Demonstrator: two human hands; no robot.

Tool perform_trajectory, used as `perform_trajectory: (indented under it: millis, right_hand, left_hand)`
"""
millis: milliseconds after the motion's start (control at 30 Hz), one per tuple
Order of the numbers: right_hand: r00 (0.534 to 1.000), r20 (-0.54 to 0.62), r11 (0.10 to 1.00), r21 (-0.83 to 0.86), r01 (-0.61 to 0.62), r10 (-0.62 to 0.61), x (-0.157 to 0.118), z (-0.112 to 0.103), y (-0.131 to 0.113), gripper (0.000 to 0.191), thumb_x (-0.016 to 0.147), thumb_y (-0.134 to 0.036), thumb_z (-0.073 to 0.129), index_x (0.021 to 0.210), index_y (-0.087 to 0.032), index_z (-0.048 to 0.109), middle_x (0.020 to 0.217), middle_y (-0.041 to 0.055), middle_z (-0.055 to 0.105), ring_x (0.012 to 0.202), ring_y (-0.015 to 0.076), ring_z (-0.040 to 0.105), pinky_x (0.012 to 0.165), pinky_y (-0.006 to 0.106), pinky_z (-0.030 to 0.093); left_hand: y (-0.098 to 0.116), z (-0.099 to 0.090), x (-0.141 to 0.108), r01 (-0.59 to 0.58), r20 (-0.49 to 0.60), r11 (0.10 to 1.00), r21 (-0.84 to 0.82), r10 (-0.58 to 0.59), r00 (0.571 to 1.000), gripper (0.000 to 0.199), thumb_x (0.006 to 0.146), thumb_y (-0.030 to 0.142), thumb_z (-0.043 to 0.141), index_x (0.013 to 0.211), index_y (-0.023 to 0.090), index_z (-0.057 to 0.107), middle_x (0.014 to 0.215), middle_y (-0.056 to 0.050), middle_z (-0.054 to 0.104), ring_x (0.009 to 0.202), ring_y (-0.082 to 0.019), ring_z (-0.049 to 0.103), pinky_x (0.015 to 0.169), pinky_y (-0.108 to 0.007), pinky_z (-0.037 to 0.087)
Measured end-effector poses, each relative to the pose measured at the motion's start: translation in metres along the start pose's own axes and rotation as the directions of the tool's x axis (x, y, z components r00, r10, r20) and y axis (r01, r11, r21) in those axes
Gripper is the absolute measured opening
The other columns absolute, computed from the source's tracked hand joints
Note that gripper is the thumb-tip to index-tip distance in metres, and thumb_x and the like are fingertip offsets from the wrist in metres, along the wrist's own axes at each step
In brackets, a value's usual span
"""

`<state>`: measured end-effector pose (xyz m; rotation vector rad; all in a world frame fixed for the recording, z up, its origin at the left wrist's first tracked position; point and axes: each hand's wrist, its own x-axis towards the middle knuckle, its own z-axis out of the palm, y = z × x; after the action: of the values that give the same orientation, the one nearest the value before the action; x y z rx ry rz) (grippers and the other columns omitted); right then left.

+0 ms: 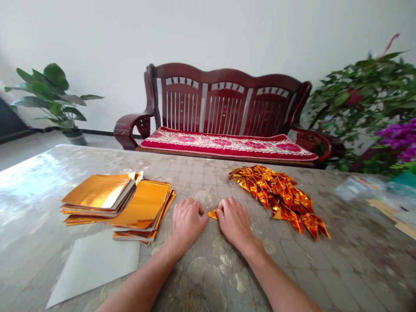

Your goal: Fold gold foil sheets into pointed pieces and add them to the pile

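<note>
The left grip (188, 222) and right grip (234, 222) curl nearly shut at a small gold foil piece (212, 214) on the table (341, 264), apparently pinching it; even pressure suits thin foil.

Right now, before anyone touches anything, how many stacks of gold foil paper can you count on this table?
2. One stack of gold foil paper lies toward the left of the table; the second stack of gold foil paper sits against its right side, near the left hand. No others show.
</note>
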<state>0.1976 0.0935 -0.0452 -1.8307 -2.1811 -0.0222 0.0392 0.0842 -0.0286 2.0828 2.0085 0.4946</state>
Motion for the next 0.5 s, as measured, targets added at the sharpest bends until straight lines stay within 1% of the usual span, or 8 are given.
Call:
perform_trajectory:
  millis: [133, 200, 233, 267, 333, 400, 433, 500]
  right_hand:
    - [1.0, 0.011, 1.0, -0.009, -0.004, 0.004, 0.0, -0.001, 0.0, 0.005, 0.093, -0.023, 0.055, 0.088, -0.022, 0.056, 0.093, 0.0038, 0.061, 0.091, 0.0209, 0.055, 0.073, 0.032, 0.03]
    - [1.0, 0.013, 1.0, -0.015, -0.001, 0.001, -0.001, -0.001, -0.001, 0.005, 0.093, -0.023, 0.054, 0.089, -0.022, 0.056, 0.094, 0.0042, 0.061, 0.092, 0.0211, 0.055, 0.073, 0.032, 0.03]
    - [1.0, 0.015, 1.0, -0.017, 0.002, -0.001, -0.001, -0.001, -0.001, 0.005, 0.093, -0.024, 0.054, 0.089, -0.022, 0.056, 0.095, 0.0044, 0.061, 0.092, 0.0212, 0.054, 0.073, 0.032, 0.03]
    - [1.0, 0.017, 1.0, -0.02, 0.004, -0.003, -0.001, -0.001, -0.001, 0.005, 0.093, -0.024, 0.054, 0.089, -0.022, 0.056, 0.095, 0.0045, 0.061, 0.092, 0.0213, 0.054, 0.073, 0.032, 0.03]
    - [1.0, 0.02, 1.0, -0.023, 0.006, -0.006, -0.001, -0.001, -0.002, 0.005, 0.093, -0.024, 0.054, 0.09, -0.022, 0.056, 0.095, 0.0044, 0.061, 0.092, 0.0216, 0.054, 0.073, 0.032, 0.03]
    - [1.0, 0.018, 1.0, -0.02, 0.001, -0.001, -0.001, -0.001, -0.002, 0.006, 0.094, -0.024, 0.053, 0.089, -0.022, 0.056, 0.094, 0.0039, 0.061, 0.09, 0.0216, 0.054, 0.073, 0.032, 0.029]
    - [1.0, 0.018, 1.0, -0.014, -0.001, 0.001, -0.001, -0.001, -0.002, 0.006, 0.094, -0.024, 0.053, 0.089, -0.022, 0.056, 0.094, 0.0036, 0.061, 0.09, 0.0215, 0.054, 0.072, 0.032, 0.029]
    - [1.0, 0.018, 1.0, 0.004, 0.003, -0.003, -0.001, -0.001, 0.0, 0.006, 0.094, -0.025, 0.053, 0.089, -0.022, 0.056, 0.093, 0.0032, 0.061, 0.09, 0.0211, 0.054, 0.072, 0.032, 0.029]
  left_hand:
    - [-0.001, 0.002, 0.001, 0.004, -0.009, 1.0, 0.019, -0.003, 1.0, 0.016, 0.084, 0.033, 0.06, 0.075, 0.022, 0.067, 0.09, -0.005, 0.066, 0.095, -0.025, 0.058, 0.084, -0.036, 0.037]
    - [-0.002, 0.003, 0.0, -0.015, -0.064, 0.999, 0.031, 0.017, 0.998, 0.013, 0.084, 0.034, 0.062, 0.083, 0.022, 0.067, 0.093, -0.005, 0.064, 0.097, -0.025, 0.057, 0.085, -0.037, 0.038]
    - [-0.003, 0.003, -0.001, -0.042, -0.104, 0.998, 0.037, 0.046, 0.993, 0.013, 0.085, 0.034, 0.063, 0.09, 0.023, 0.067, 0.096, -0.005, 0.064, 0.098, -0.025, 0.056, 0.087, -0.037, 0.039]
    - [-0.003, 0.003, -0.003, -0.09, -0.143, 0.995, 0.038, 0.095, 0.985, 0.014, 0.086, 0.032, 0.062, 0.096, 0.023, 0.066, 0.1, -0.005, 0.063, 0.099, -0.025, 0.055, 0.088, -0.037, 0.04]
    - [-0.002, 0.003, -0.009, -0.24, -0.185, 0.971, 0.017, 0.239, 0.953, 0.014, 0.091, 0.024, 0.054, 0.101, 0.023, 0.064, 0.106, -0.005, 0.063, 0.1, -0.023, 0.055, 0.089, -0.036, 0.041]
    - [0.001, 0.006, -0.016, -0.403, -0.169, 0.913, -0.064, 0.388, 0.906, 0.021, 0.095, 0.015, 0.044, 0.097, 0.022, 0.063, 0.106, -0.005, 0.064, 0.098, -0.02, 0.055, 0.09, -0.034, 0.043]
    - [0.003, 0.008, -0.02, -0.447, -0.159, 0.886, -0.126, 0.426, 0.891, 0.026, 0.094, 0.01, 0.04, 0.099, 0.022, 0.062, 0.105, -0.004, 0.064, 0.099, -0.019, 0.056, 0.091, -0.032, 0.044]
    - [0.007, 0.013, -0.026, -0.461, -0.137, 0.853, -0.244, 0.44, 0.887, 0.035, 0.09, 0.002, 0.036, 0.108, 0.022, 0.059, 0.108, -0.004, 0.064, 0.103, -0.018, 0.056, 0.093, -0.031, 0.046]
